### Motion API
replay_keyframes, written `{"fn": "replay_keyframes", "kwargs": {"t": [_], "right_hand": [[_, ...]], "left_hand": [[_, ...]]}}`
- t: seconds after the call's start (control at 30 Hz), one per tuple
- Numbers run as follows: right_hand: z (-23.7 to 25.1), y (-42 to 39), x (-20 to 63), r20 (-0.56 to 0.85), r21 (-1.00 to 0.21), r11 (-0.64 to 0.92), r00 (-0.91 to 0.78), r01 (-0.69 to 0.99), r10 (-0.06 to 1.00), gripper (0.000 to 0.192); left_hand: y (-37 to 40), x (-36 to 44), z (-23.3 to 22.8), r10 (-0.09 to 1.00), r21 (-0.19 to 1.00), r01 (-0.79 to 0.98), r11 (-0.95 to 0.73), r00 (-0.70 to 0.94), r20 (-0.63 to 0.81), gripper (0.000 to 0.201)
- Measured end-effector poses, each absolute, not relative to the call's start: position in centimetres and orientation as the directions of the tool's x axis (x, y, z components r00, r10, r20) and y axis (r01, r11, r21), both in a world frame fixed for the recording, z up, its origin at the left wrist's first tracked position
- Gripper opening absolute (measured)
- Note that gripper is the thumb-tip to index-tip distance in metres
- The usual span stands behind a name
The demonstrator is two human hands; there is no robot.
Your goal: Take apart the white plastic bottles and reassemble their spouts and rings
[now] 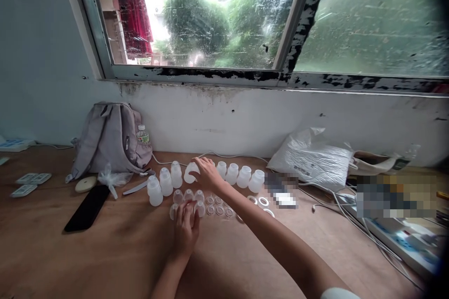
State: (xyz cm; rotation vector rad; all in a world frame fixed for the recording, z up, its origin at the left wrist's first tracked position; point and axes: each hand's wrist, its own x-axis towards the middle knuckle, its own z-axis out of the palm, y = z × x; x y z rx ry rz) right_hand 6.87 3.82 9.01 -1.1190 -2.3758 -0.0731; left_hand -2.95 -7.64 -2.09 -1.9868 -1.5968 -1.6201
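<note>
My right hand [208, 174] reaches to the back row, its fingers around a translucent white bottle [191, 173]. Left of it stand several bottles with domed tops [165, 181]; to its right is a row of open-necked bottles [244, 176]. Nearer me, my left hand [185, 225] bends its fingers down over the front row of clear dome-shaped caps [199, 208]. A cap appears to be between its fingers, mostly hidden by them. Beside the caps lie small clear discs [219, 210], and white rings [263, 202] are partly behind my right forearm.
At the left are a grey backpack [108, 140], a black phone [87, 208], a round pale disc [86, 184] and a knotted plastic bag [112, 178]. A silvery plastic package [312, 156], cables [345, 210] and a power strip [400, 238] occupy the right side.
</note>
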Motion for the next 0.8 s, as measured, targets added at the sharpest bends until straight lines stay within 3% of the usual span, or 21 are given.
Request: {"fn": "replay_keyframes", "kwargs": {"t": [0.1, 0.2, 0.33, 0.47, 0.57, 0.7, 0.8], "right_hand": [[9.9, -0.6, 9.6, 0.602, -0.333, 0.698, -0.427, 0.634, 0.675, 0.038], [9.4, -5.1, 12.2, 0.564, -0.538, 0.656, -0.353, 0.529, 0.747, 0.032], [6.6, -9.0, 14.9, 0.385, -0.752, 0.488, -0.306, 0.443, 0.871, 0.028], [3.9, -10.5, 17.1, 0.236, -0.914, 0.290, -0.210, 0.285, 0.949, 0.027], [3.3, -11.5, 18.4, 0.128, -0.977, 0.157, -0.193, 0.142, 0.973, 0.029], [3.6, -12.8, 18.7, 0.040, -0.999, 0.038, -0.238, -0.012, 0.970, 0.029], [3.9, -13.0, 18.2, 0.025, -0.992, -0.014, -0.310, -0.124, 0.950, 0.029]], "left_hand": [[-8.0, -2.7, -1.9, 0.525, 0.434, 0.819, -0.375, -0.198, 0.828, 0.044], [-8.4, -2.5, -1.7, 0.480, 0.377, 0.852, -0.363, -0.176, 0.860, 0.057], [-9.0, -2.1, -1.6, 0.635, 0.336, 0.797, -0.502, 0.075, 0.769, 0.042], [-9.9, -1.4, -0.8, 0.802, 0.501, 0.660, -0.559, 0.278, 0.529, 0.028], [-11.0, -1.2, 0.6, 0.892, 0.709, 0.559, -0.430, 0.386, 0.237, 0.021], [-12.1, -2.1, 2.4, 0.851, 0.902, 0.420, -0.104, 0.507, -0.138, 0.022], [-12.4, -3.2, 3.3, 0.769, 0.948, 0.303, 0.099, 0.582, -0.266, 0.026]]}}
